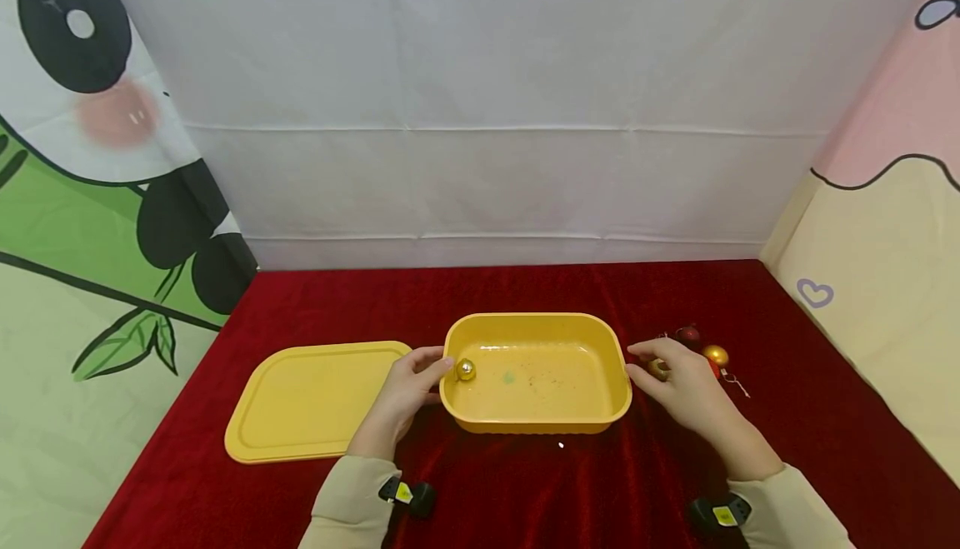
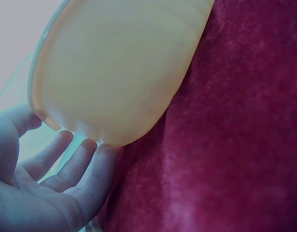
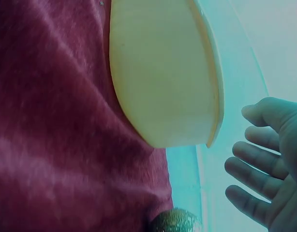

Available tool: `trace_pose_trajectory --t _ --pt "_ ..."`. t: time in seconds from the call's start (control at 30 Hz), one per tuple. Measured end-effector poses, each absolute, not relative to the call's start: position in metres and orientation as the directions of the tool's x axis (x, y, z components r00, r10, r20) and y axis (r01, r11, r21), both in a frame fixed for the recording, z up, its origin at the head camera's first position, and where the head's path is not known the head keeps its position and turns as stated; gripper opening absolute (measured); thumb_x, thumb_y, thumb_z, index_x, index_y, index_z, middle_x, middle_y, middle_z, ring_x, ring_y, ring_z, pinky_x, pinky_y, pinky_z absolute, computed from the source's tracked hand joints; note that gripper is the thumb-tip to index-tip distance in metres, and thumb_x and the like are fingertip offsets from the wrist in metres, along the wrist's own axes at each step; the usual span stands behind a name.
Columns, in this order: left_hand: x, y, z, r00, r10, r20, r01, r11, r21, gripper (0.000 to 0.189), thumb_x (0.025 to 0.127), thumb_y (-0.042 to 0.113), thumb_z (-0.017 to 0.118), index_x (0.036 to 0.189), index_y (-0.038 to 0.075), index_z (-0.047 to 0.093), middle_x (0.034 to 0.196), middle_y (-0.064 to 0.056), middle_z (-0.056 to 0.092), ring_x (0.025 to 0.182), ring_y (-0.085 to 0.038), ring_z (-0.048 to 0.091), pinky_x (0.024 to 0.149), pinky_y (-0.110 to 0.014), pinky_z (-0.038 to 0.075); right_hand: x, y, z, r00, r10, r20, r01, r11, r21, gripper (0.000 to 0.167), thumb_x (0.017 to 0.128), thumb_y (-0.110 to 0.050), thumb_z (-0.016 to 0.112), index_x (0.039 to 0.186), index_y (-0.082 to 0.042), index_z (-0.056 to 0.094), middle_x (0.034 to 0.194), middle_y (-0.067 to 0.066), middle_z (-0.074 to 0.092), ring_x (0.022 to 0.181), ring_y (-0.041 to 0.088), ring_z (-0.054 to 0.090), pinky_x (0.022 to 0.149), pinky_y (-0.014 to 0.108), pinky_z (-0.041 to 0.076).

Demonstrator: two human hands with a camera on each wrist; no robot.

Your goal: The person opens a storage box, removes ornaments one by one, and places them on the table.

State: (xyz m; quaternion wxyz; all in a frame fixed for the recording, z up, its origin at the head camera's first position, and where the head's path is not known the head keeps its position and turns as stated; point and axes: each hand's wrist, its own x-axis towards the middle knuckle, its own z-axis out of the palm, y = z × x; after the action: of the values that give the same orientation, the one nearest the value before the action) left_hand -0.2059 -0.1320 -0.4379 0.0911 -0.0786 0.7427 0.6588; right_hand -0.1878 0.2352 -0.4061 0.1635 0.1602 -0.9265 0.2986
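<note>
A yellow plastic box [image 1: 536,426] with rounded corners stands on the red cloth. Inside it, near the left end, lies a shiny gold ball [image 1: 466,369]. My left hand [image 1: 408,386] grips the box's left end, thumb over the rim and fingertips against the outer wall, as the left wrist view also shows. Just off the right end is my right hand [image 1: 686,386], its fingers loosely bent and apart from the box wall [image 3: 163,72] in the right wrist view. Beside and partly behind this hand lie a gold ball [image 1: 717,355] and a dark red ball [image 1: 687,335].
A yellow lid [image 1: 307,403] lies flat on the red cloth [image 1: 510,499], left of the box. Another gold ball [image 1: 658,369] shows between the right thumb and fingers. A tiny white speck [image 1: 561,445] lies in front of the box. White fabric [image 1: 510,182] hangs behind.
</note>
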Motion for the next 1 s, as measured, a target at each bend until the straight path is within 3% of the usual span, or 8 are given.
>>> trace_pose_trajectory --t 0.3,0.5,0.73,1.0 --pt "-0.207 -0.132 -0.439 -0.97 0.006 -0.242 -0.24 0.117 0.964 0.042 0.092 0.027 0.061 0.129 0.008 0.053 0.126 -0.015 0.057 0.099 -0.023 0.061 0.076 -0.033 0.056 -0.188 0.22 -0.403 -0.874 -0.238 0.425 -0.444 0.748 -0.494 0.023 0.08 -0.011 0.074 0.101 -0.003 0.068 0.095 0.008 0.069 0.083 0.023 0.063 0.075 0.043 0.054" --pt "-0.207 -0.132 -0.439 -0.97 0.003 -0.244 -0.242 0.118 0.963 0.043 0.092 0.028 0.062 0.129 0.008 0.054 0.126 -0.014 0.057 0.097 -0.022 0.061 0.076 -0.033 0.056 -0.189 0.209 -0.402 -0.865 -0.254 0.433 -0.458 0.751 -0.475 0.023 0.08 -0.013 0.074 0.101 -0.004 0.069 0.096 0.007 0.069 0.081 0.02 0.059 0.074 0.036 0.039" --pt "-0.207 -0.132 -0.437 -0.972 0.008 -0.236 -0.234 0.104 0.967 0.043 0.093 0.026 0.061 0.13 0.006 0.053 0.126 -0.016 0.057 0.097 -0.023 0.061 0.076 -0.034 0.056 -0.192 0.199 -0.403 -0.84 -0.276 0.467 -0.499 0.731 -0.466 0.022 0.08 -0.014 0.074 0.1 -0.005 0.069 0.092 0.007 0.07 0.079 0.019 0.062 0.068 0.033 0.051" --pt "-0.206 -0.133 -0.438 -0.972 0.006 -0.234 -0.233 0.095 0.968 0.044 0.092 0.026 0.061 0.13 0.006 0.052 0.125 -0.016 0.057 0.096 -0.022 0.061 0.074 -0.034 0.056 -0.193 0.188 -0.404 -0.86 -0.296 0.416 -0.493 0.694 -0.526 0.023 0.083 -0.016 0.072 0.104 -0.007 0.069 0.098 0.007 0.069 0.091 0.024 0.066 0.08 0.041 0.054"
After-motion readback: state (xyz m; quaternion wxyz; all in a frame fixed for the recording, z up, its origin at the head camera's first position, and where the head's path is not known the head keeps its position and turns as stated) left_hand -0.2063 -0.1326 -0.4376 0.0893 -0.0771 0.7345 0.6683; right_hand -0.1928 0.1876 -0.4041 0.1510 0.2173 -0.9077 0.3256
